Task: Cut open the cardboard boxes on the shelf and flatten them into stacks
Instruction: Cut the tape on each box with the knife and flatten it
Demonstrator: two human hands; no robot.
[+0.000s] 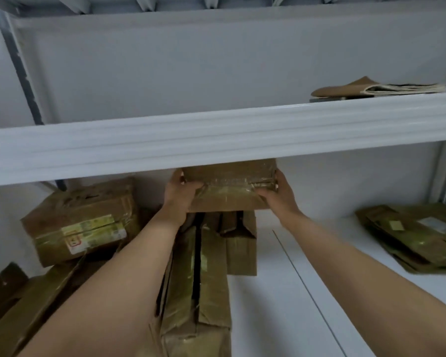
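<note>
A small taped cardboard box point(229, 188) sits high in the lower shelf bay, just under the upper shelf's front lip, on top of other boxes. My left hand point(179, 194) grips its left end and my right hand point(280, 195) grips its right end, fingers curled around the sides. Beneath it lie opened, partly collapsed boxes point(204, 274). A closed box with a yellow-green label point(81, 222) stands to the left. A stack of flattened cardboard point(417, 238) lies on the shelf at the right.
The white front beam of the upper shelf point(216, 135) crosses the view just above the held box. Folded flat cardboard point(376, 88) lies on the upper shelf at right. More brown cardboard point(16, 305) fills the lower left. White shelf surface point(294, 292) shows between the piles.
</note>
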